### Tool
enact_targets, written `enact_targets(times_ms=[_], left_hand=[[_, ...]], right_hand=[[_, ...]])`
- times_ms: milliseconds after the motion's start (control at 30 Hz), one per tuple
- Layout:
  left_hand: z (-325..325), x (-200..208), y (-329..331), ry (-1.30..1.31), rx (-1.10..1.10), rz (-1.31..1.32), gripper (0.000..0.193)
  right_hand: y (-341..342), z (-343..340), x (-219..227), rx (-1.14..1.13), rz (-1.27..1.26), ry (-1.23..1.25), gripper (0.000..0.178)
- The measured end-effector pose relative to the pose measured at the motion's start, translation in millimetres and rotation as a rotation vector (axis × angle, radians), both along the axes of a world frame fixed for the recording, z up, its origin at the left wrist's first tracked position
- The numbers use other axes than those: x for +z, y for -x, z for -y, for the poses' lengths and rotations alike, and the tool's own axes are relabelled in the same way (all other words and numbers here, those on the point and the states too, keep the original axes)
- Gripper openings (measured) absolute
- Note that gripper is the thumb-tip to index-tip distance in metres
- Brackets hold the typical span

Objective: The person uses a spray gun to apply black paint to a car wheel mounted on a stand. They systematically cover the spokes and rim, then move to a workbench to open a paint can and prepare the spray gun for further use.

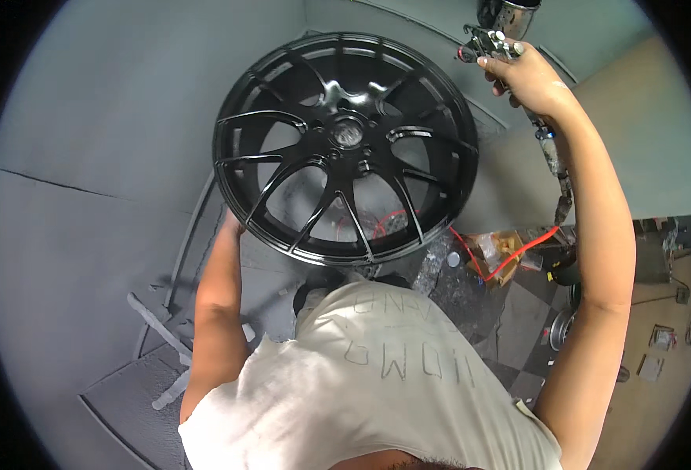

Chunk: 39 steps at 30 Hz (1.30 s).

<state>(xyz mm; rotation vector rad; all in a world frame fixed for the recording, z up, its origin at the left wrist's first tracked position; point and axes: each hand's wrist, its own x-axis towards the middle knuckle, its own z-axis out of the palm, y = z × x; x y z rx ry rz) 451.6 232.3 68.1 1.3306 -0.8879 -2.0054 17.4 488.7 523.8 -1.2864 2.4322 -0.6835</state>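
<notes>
- Wheel (349,133), upper centre: looks like metal, smooth glossy black with sharp highlights along the spokes; the hub's middle is silvery.
- Spray gun (493,47), upper right: metal, shiny in spots; its cup (516,20) metallic, smeared with dark stains.
- Hose (524,249), right of centre: smooth red, rubber or plastic, cannot tell which.
- Shirt (408,352), bottom centre: soft matt cloth, creased.
- Wall (87,117), left: matt grey, mostly smooth.
- Box (507,271), right of centre: matt brown cardboard.

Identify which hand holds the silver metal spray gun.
The right hand grips it, at upper right; the left hand, mostly hidden, is at the lower-left edge of the black multi-spoke wheel.
</notes>
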Motion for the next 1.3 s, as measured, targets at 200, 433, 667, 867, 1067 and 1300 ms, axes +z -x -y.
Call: enact_targets(times_ms=[200,433,667,867,1067,1300], left_hand=[[-107.7,-31.7,5.6,0.069,0.162,0.021,0.025],[-312.0,-21.4,80.6,-0.397,0.196,0.146,0.037],[-348.5,-24.6,103.5,-0.22,-0.701,0.06,0.025],[-269.6,-29.6,46.5,-0.432,-0.353,0.219,0.016],[-144.4,-22.8,-8.6,-0.099,-0.032,0.355,0.037],[-260.0,-16.9,98.4,-0.118,0.331,0.138,0.041]], right_hand=[[-1.3,-81.4,3.7,-0.054,0.115,-0.065,0.019],[-14.7,-146.3,4.0,-0.018,0.231,-0.081,0.016],[-12.5,-173.2,-1.1,0.047,0.262,-0.119,0.013],[-10.4,-187.8,-8.6,0.048,0.312,-0.091,0.012],[-2.9,-206.0,-27.4,0.025,0.456,0.056,0.015],[33.2,-249.3,-87.0,-0.177,0.354,0.257,0.021]])
